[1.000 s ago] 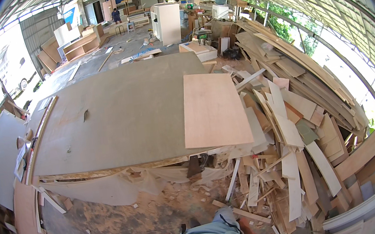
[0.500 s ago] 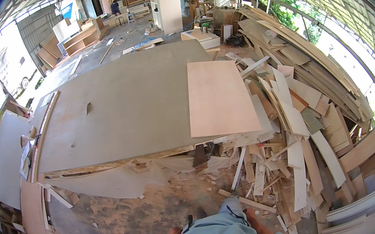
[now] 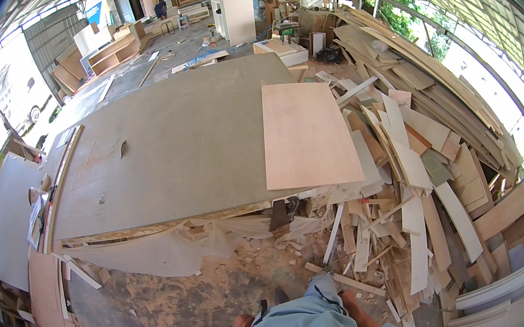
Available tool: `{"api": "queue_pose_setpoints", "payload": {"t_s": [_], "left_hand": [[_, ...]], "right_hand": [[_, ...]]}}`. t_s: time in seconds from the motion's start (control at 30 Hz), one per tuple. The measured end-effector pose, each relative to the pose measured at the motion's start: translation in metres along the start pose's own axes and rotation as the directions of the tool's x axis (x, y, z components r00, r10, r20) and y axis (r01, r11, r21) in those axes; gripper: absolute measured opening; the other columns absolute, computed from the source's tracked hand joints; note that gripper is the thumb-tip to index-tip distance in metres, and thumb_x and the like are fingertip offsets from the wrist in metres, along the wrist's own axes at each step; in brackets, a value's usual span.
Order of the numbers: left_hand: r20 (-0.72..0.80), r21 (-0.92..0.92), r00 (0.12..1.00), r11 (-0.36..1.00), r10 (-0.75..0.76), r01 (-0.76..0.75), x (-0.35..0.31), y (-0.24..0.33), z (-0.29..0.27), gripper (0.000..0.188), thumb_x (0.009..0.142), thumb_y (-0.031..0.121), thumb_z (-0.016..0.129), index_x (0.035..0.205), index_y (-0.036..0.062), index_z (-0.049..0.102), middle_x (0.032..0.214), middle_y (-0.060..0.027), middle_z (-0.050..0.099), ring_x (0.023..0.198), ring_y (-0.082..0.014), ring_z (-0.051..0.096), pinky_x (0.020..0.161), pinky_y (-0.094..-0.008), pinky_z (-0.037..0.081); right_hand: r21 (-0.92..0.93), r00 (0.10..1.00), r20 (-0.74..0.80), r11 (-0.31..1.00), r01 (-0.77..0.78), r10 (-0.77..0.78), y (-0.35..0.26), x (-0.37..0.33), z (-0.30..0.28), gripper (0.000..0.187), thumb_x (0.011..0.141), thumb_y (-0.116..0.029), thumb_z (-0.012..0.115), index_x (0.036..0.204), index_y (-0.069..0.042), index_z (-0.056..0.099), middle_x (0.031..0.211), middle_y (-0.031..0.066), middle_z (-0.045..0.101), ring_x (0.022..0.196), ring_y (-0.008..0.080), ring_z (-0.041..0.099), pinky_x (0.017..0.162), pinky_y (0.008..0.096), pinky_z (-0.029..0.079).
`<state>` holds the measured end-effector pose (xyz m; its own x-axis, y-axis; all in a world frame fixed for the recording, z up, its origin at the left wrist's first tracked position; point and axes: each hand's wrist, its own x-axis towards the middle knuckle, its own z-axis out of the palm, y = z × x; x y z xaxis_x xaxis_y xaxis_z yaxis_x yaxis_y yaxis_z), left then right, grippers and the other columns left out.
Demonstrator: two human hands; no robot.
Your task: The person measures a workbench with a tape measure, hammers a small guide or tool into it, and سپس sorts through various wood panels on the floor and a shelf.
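Note:
My left hand (image 3: 242,324) hangs at my side, left of my light blue shirt (image 3: 301,325). On the other side of the shirt, my right hand (image 3: 351,301) hangs low in the same way. The fingers of both are mostly hidden, and I see no object in either one. In front of me stands a wide work table with a grey-brown top (image 3: 188,146). A pale pinkish plywood panel (image 3: 309,135) lies flat on its right end. A small dark curved piece (image 3: 123,149) rests on the left part of the top.
Stacked boards and offcuts (image 3: 406,165) crowd the right side. A long strip (image 3: 63,188) runs along the table's left edge. Translucent sheeting (image 3: 155,255) hangs below the front edge. Sawdust covers the floor (image 3: 181,304). Farther off stand a white cabinet (image 3: 236,16) and a person (image 3: 160,9).
The view has shifted very slightly. My hands, the plywood panel and the table stay where they were.

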<state>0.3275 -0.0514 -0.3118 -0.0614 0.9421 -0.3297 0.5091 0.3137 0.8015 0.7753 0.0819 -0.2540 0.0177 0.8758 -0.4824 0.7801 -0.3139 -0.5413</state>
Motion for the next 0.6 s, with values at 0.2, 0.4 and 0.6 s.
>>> {"api": "queue_pose_setpoints", "payload": {"t_s": [0.2,0.4,0.6], "left_hand": [[0.011,-0.034,0.941,0.940,-0.340,0.340,0.000,0.066,-0.011,0.033,0.070,0.037,0.059,0.080,0.0071,0.070,0.076,-0.0150,0.066,0.074,-0.0285,0.064,0.067,-0.0361,0.049],[0.028,-0.005,0.925,0.925,-0.379,0.379,0.005,0.072,-0.012,0.033,0.070,0.038,0.060,0.080,0.0082,0.070,0.075,-0.0162,0.065,0.074,-0.0273,0.065,0.067,-0.0357,0.049],[0.025,-0.032,0.938,0.937,-0.346,0.347,0.007,0.055,-0.006,0.033,0.069,0.037,0.062,0.082,0.0078,0.070,0.075,-0.0166,0.065,0.074,-0.0263,0.065,0.068,-0.0354,0.048]], "right_hand": [[0.004,0.998,-0.041,0.998,-0.056,0.056,0.010,-0.001,-0.001,0.027,0.071,-0.024,0.055,0.071,0.001,0.065,0.074,0.0251,0.061,0.076,0.0401,0.061,0.068,0.0463,0.046],[-0.023,0.997,-0.071,0.999,-0.030,0.028,0.025,0.008,0.008,0.029,0.073,-0.024,0.054,0.075,0.003,0.064,0.078,0.0267,0.060,0.077,0.0410,0.060,0.069,0.0477,0.046],[0.010,0.996,-0.064,0.998,-0.070,0.070,0.018,0.005,0.007,0.028,0.073,-0.023,0.054,0.075,0.003,0.064,0.077,0.0265,0.060,0.077,0.0414,0.060,0.068,0.0473,0.046]]}}
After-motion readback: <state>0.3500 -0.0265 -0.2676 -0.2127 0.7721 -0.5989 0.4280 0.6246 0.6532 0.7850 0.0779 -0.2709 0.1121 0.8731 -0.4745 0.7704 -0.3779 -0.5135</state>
